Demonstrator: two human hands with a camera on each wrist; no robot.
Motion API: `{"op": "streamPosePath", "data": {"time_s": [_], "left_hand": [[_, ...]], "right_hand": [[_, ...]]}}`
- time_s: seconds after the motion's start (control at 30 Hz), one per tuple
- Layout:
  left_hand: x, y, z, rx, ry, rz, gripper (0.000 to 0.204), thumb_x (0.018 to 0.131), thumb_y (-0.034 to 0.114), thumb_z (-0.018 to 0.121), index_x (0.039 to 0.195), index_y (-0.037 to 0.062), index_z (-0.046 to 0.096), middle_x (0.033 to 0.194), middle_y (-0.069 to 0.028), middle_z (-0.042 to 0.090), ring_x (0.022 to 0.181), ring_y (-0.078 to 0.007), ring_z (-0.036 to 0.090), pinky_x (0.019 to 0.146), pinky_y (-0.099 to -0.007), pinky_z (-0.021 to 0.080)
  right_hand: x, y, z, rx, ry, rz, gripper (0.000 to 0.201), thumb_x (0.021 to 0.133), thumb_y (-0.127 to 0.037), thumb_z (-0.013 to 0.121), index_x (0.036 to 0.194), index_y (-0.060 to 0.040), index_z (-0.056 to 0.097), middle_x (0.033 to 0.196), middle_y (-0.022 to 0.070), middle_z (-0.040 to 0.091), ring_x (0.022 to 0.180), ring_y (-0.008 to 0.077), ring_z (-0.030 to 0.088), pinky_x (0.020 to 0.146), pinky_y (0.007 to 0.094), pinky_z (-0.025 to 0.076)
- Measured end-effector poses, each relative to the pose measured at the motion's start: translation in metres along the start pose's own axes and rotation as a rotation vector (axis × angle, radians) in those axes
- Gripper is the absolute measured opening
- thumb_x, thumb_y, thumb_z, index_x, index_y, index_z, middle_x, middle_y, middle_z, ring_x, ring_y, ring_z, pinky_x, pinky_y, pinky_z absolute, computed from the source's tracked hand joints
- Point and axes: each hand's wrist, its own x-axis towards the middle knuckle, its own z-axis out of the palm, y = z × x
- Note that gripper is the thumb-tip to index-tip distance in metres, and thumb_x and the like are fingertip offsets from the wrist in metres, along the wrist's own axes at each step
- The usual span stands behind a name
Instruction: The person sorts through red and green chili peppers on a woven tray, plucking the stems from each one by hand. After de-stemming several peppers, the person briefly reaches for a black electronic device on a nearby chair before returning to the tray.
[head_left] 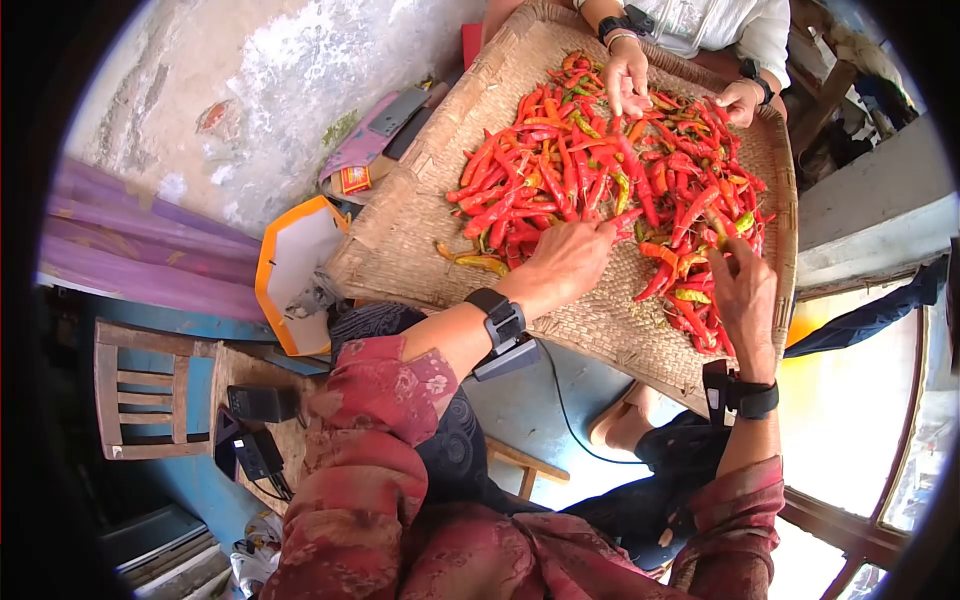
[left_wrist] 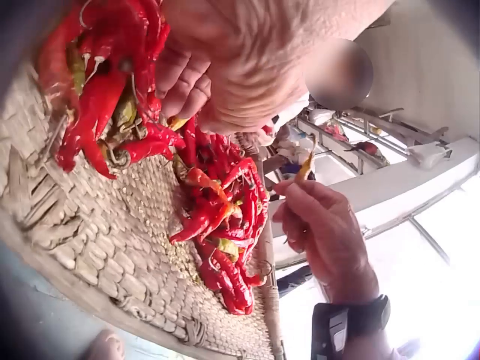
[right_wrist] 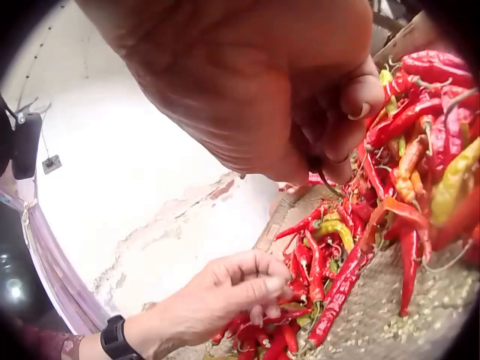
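Many red, orange and yellow-green chili peppers [head_left: 575, 165] lie in two heaps on a woven tray [head_left: 400, 235]. At the near edge of the left heap, the left hand [head_left: 565, 262] has its fingers curled, and a red pepper [head_left: 628, 217] extends from its fingertips. Over the right heap the right hand [head_left: 745, 300] pinches a small yellowish-brown pepper [left_wrist: 305, 169] between thumb and fingers; the left wrist view shows its thin stem upward. In the right wrist view the right hand [right_wrist: 285, 97] largely hides that pepper, and the left hand [right_wrist: 217, 300] is low over peppers.
Across the tray, another person's hands [head_left: 627, 80] are over the peppers. An orange-edged container [head_left: 290, 270] stands left of the tray, a wooden chair [head_left: 150, 395] further left. A cable [head_left: 565, 415] hangs below the tray, and a window [head_left: 850, 400] is at the right.
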Motion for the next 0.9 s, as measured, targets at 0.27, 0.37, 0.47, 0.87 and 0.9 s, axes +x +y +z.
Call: {"op": "streamPosePath", "data": {"time_s": [0.27,0.37,0.47,0.87,0.9], "left_hand": [[-0.001,0.017,0.008,0.257,-0.356,-0.207,0.028,0.080,0.008,0.057,0.102,-0.0070,0.051,0.087,-0.0274,0.063,0.085,-0.0388,0.065,0.070,-0.0496,0.051],[-0.009,0.013,0.010,0.129,-0.291,-0.277,0.032,0.078,0.008,0.058,0.104,-0.0073,0.049,0.087,-0.0272,0.064,0.086,-0.0429,0.063,0.073,-0.0502,0.050],[-0.014,0.016,-0.007,-0.001,-0.195,-0.304,0.032,0.076,0.011,0.059,0.101,-0.0069,0.050,0.082,-0.0245,0.064,0.078,-0.0433,0.063,0.072,-0.0475,0.050],[-0.010,0.007,0.001,-0.739,-0.287,-0.438,0.037,0.090,0.035,0.060,0.096,-0.0008,0.058,0.077,-0.0083,0.063,0.063,-0.0130,0.063,0.054,-0.0261,0.051],[-0.005,0.008,-0.004,-0.692,-0.301,-0.420,0.042,0.091,0.041,0.057,0.096,-0.0004,0.058,0.076,-0.0082,0.063,0.061,-0.0127,0.062,0.053,-0.0263,0.050]], "right_hand": [[-0.009,0.004,-0.002,-0.016,0.067,-0.197,0.023,0.084,-0.013,0.064,0.105,-0.0030,0.063,0.089,0.0199,0.064,0.078,0.0337,0.065,0.067,0.0411,0.049],[-0.020,-0.018,0.015,0.043,-0.109,-0.135,0.021,0.083,-0.014,0.064,0.101,-0.0032,0.064,0.077,0.0177,0.065,0.072,0.0345,0.065,0.064,0.0417,0.050],[-0.028,-0.022,0.042,0.172,-0.246,-0.149,0.024,0.084,-0.016,0.064,0.101,0.0002,0.064,0.075,0.0176,0.066,0.069,0.0341,0.065,0.063,0.0414,0.050],[-0.041,-0.022,0.077,0.578,-0.498,0.085,0.022,0.090,-0.016,0.061,0.097,0.0050,0.060,0.067,0.0079,0.062,0.059,0.0127,0.057,0.054,0.0299,0.044],[-0.041,-0.021,0.076,0.575,-0.466,0.098,0.022,0.090,-0.017,0.061,0.093,0.0045,0.059,0.064,0.0053,0.059,0.057,0.0098,0.054,0.052,0.0284,0.042]]}}
